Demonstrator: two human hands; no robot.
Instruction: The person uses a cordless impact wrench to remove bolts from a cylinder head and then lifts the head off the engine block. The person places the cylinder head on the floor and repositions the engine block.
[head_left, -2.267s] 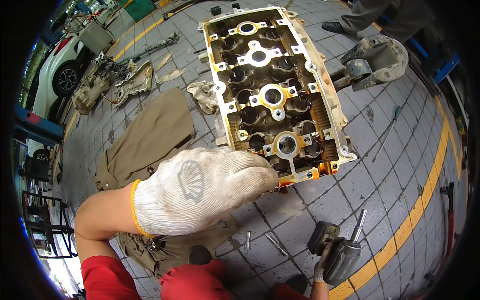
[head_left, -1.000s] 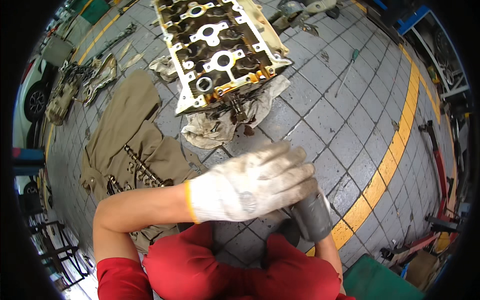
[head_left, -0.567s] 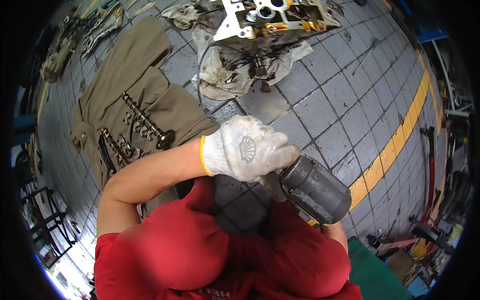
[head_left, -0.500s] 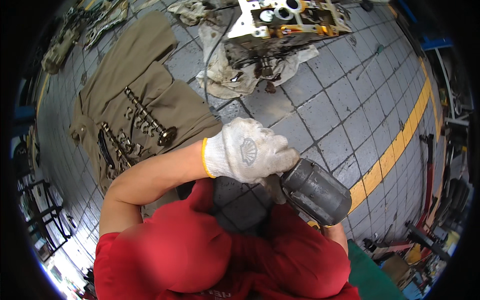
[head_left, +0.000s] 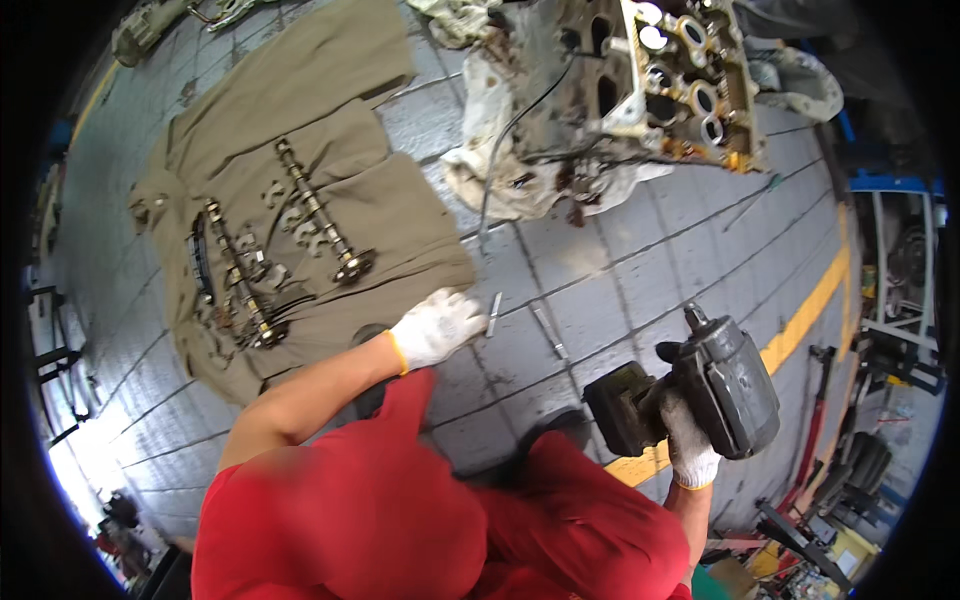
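Note:
In my right hand (head_left: 686, 430), gloved in white, is a dark cordless impact wrench (head_left: 730, 390), its stubby nose tipped up and its battery block to the left. My left hand (head_left: 438, 326), also in a white glove with a yellow cuff edge, hangs low over the floor by the cloth. Its fingers are curled together; what they hold, if anything, is hidden. A short metal bar (head_left: 494, 314) shows right beside those fingertips; I cannot tell whether they touch. Farther right, a second slim metal bar (head_left: 550, 333) lies on the tiles.
A brown cloth (head_left: 330, 50) at left carries two camshafts (head_left: 315, 205) and several small metal parts. An oily engine cylinder head (head_left: 680, 90) stands ahead on stained white rags (head_left: 465, 180). A long thin tool (head_left: 750, 205) lies near the yellow floor line (head_left: 810, 300).
My hands have parted: the left came away from the impact wrench's nose and dropped toward the floor, while the right carried the wrench to the right. The view has shifted, showing more of the cylinder head.

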